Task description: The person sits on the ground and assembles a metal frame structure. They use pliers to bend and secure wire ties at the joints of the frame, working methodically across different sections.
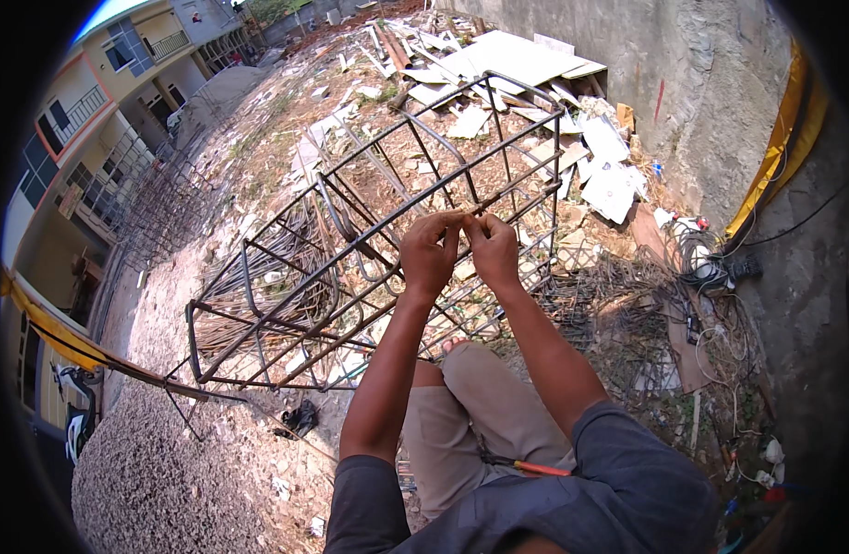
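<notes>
1. The long, open cage of dark steel bars and bent rectangular ties [387, 222] stretched before the person, above littered ground. It looked stiff, rough and awkwardly heavy, hardly fragile. The long bars between ties seemed the soundest hold; what bore its weight could not be made out.
2. The heap of broken white flat boards [507, 63] lay beyond the cage's far end, likely limiting a shift that way.
3. The spread of thin brown rods [300, 249] showed through the cage, its ends a probable snag.
4. The left hand [432, 251] and right hand [493, 249] met at an upper bar, fingertips pinched closed; whether they held wire could not be told. Gaps between bars left finger room.
5. The pliers with orange-red handles [541, 469] rested on the lap.
</notes>
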`<act>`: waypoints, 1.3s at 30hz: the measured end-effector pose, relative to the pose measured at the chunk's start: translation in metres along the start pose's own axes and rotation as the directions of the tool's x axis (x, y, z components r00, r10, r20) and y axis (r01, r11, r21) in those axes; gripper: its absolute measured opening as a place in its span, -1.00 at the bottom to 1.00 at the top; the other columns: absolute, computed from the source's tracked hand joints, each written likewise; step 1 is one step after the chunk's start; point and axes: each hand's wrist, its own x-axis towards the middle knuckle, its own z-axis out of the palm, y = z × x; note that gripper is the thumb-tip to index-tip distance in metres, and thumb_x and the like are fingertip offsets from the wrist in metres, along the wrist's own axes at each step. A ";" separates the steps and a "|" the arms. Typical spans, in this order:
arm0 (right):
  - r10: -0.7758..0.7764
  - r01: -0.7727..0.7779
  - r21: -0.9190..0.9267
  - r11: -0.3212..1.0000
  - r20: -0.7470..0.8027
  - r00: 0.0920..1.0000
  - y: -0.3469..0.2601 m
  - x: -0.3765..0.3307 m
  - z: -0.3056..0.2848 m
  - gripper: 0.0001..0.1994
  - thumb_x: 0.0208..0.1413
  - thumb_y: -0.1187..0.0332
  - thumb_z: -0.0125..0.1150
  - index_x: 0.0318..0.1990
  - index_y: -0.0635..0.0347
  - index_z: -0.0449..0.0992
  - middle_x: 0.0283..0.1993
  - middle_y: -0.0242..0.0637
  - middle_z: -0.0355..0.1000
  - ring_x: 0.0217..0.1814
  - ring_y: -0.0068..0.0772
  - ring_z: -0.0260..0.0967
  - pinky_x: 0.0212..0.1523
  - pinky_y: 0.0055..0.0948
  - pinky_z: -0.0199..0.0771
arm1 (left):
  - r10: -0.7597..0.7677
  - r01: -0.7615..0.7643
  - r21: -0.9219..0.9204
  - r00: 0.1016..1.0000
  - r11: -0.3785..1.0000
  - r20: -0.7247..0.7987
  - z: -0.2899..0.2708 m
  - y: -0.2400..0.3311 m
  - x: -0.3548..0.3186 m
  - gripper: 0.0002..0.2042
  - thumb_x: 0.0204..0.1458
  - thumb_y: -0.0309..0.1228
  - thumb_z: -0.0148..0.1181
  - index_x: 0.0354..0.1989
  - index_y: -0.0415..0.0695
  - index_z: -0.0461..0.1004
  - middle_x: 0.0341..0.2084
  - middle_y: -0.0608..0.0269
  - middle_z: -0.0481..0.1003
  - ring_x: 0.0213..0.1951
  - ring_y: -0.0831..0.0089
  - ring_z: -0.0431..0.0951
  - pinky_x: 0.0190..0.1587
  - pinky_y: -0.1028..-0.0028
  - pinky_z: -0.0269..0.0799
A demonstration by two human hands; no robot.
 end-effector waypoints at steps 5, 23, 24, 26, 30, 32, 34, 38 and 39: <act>0.143 -0.153 0.109 0.982 0.096 0.985 -0.001 0.004 -0.004 -0.59 0.33 0.14 0.25 -0.48 0.28 0.51 -0.63 -0.43 0.33 -0.58 -0.62 0.14 -0.55 -0.38 0.16 | 0.230 -0.230 0.148 0.973 0.962 0.016 -0.005 0.002 -0.004 -0.83 0.08 -0.55 0.31 -0.16 -0.11 0.69 -0.09 0.16 0.67 -0.07 0.18 0.68 -0.04 0.30 0.61; 0.062 -0.105 0.269 0.957 0.164 0.984 0.009 -0.003 -0.010 -0.76 0.27 0.26 0.31 -0.26 0.30 0.66 -0.45 -0.35 0.54 -0.42 -0.69 0.36 -0.40 -0.54 0.34 | -0.109 0.128 -0.132 0.984 0.983 0.143 -0.011 0.001 0.009 -0.77 0.18 -0.51 0.30 0.00 -0.21 0.61 -0.18 0.09 0.69 -0.10 0.38 0.71 -0.11 0.41 0.61; 0.143 -0.212 0.358 0.909 0.209 0.967 0.010 -0.002 -0.010 -0.77 0.27 0.28 0.29 -0.27 0.31 0.66 -0.44 -0.37 0.54 -0.41 -0.70 0.36 -0.40 -0.56 0.34 | -0.131 0.145 -0.099 0.981 0.984 0.140 -0.011 0.002 0.011 -0.75 0.18 -0.49 0.31 0.02 -0.21 0.59 -0.19 0.10 0.70 -0.11 0.39 0.71 -0.10 0.41 0.60; 0.174 -0.236 0.414 0.879 0.184 0.968 0.011 -0.002 -0.005 -0.79 0.27 0.30 0.29 -0.29 0.30 0.65 -0.44 -0.42 0.53 -0.41 -0.71 0.35 -0.39 -0.58 0.33 | -0.131 0.138 -0.040 0.981 0.990 0.144 -0.011 0.005 0.016 -0.76 0.18 -0.44 0.33 -0.01 -0.23 0.60 -0.20 0.09 0.70 -0.10 0.39 0.71 -0.09 0.42 0.57; 0.263 -0.373 0.546 0.750 0.270 0.926 0.013 0.002 -0.001 -0.77 0.27 0.29 0.30 -0.36 0.26 0.61 -0.51 -0.44 0.47 -0.49 -0.71 0.31 -0.43 -0.58 0.30 | -0.144 0.147 -0.001 0.970 0.989 0.197 -0.011 0.007 0.026 -0.82 0.17 -0.41 0.34 -0.15 -0.26 0.65 -0.24 0.06 0.69 -0.15 0.33 0.71 -0.10 0.37 0.55; 0.306 -0.443 0.596 0.669 0.322 0.896 0.020 0.005 -0.002 -0.76 0.28 0.27 0.31 -0.36 0.25 0.59 -0.53 -0.44 0.45 -0.51 -0.70 0.29 -0.46 -0.58 0.27 | -0.084 0.069 0.077 0.971 0.995 0.223 -0.009 0.005 0.028 -0.82 0.17 -0.41 0.33 -0.16 -0.27 0.65 -0.25 0.02 0.69 -0.19 0.27 0.72 -0.10 0.36 0.55; 0.365 -0.502 0.605 0.617 0.345 0.865 0.016 0.000 0.002 -0.75 0.29 0.24 0.32 -0.33 0.24 0.58 -0.54 -0.45 0.41 -0.52 -0.68 0.27 -0.48 -0.59 0.23 | -0.093 0.067 0.109 0.961 0.992 0.259 -0.010 0.004 0.030 -0.83 0.16 -0.42 0.32 -0.18 -0.28 0.65 -0.28 -0.04 0.68 -0.23 0.19 0.72 -0.11 0.33 0.55; 0.342 -0.405 0.366 0.838 0.228 0.912 0.010 -0.022 -0.003 -0.76 0.30 0.27 0.28 -0.34 0.27 0.57 -0.52 -0.41 0.45 -0.50 -0.68 0.30 -0.47 -0.54 0.29 | -0.174 0.142 0.119 0.929 0.983 0.328 -0.013 0.005 0.035 -0.81 0.16 -0.40 0.32 -0.17 -0.27 0.65 -0.29 -0.03 0.68 -0.22 0.21 0.72 -0.12 0.32 0.56; 0.275 -0.319 0.304 0.898 0.181 0.944 0.006 -0.028 -0.005 -0.77 0.29 0.28 0.29 -0.33 0.28 0.57 -0.51 -0.39 0.46 -0.49 -0.66 0.31 -0.45 -0.52 0.31 | -0.173 0.138 0.126 0.926 0.982 0.335 -0.014 0.008 0.036 -0.80 0.16 -0.39 0.32 -0.16 -0.27 0.65 -0.29 -0.03 0.68 -0.22 0.21 0.72 -0.11 0.32 0.56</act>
